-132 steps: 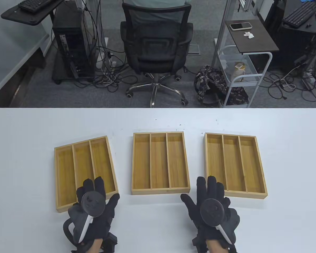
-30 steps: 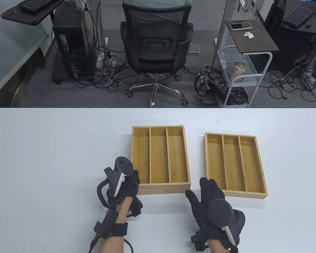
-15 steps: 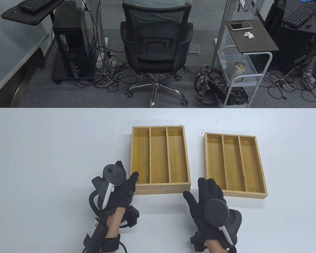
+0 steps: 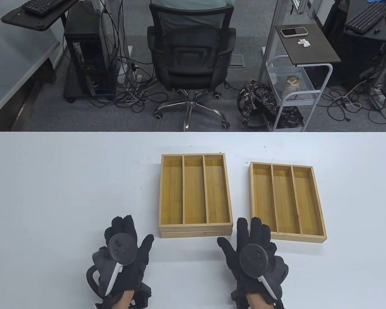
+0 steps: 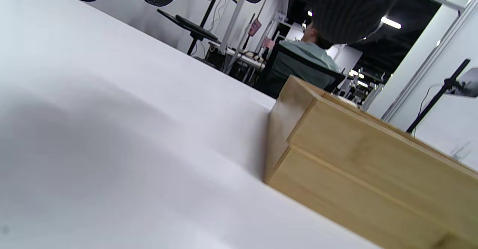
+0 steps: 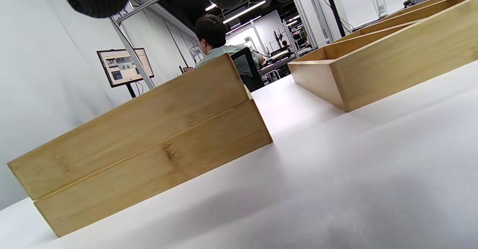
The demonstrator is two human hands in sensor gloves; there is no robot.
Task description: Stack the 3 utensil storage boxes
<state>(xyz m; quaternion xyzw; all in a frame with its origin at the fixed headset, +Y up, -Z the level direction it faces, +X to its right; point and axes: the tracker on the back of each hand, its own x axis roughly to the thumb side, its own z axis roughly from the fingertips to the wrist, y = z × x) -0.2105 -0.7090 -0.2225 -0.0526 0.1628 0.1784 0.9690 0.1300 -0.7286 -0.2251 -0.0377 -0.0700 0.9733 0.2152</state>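
Two bamboo three-slot boxes sit stacked in the middle of the white table [image 4: 51, 180]: the top box [image 4: 194, 190] on the lower box [image 4: 196, 234]. The stack also shows in the left wrist view [image 5: 358, 159] and the right wrist view [image 6: 142, 148]. A third box [image 4: 286, 201] lies alone to the right, also in the right wrist view [image 6: 392, 62]. My left hand [image 4: 128, 241] lies open, palm down, left of the stack's near corner and holds nothing. My right hand [image 4: 247, 236] lies open, palm down, between the stack and the third box, near their front edges.
An office chair [image 4: 191, 58] with a seated person stands behind the table's far edge. A small cart [image 4: 296, 83] and side tables with keyboards stand farther back. Bare table lies to the left of the stack.
The left box went from the table's left onto the middle box. In the last second my left hand let go of the stack's near left corner, drew back and turned flat. My right hand shifted slightly left.
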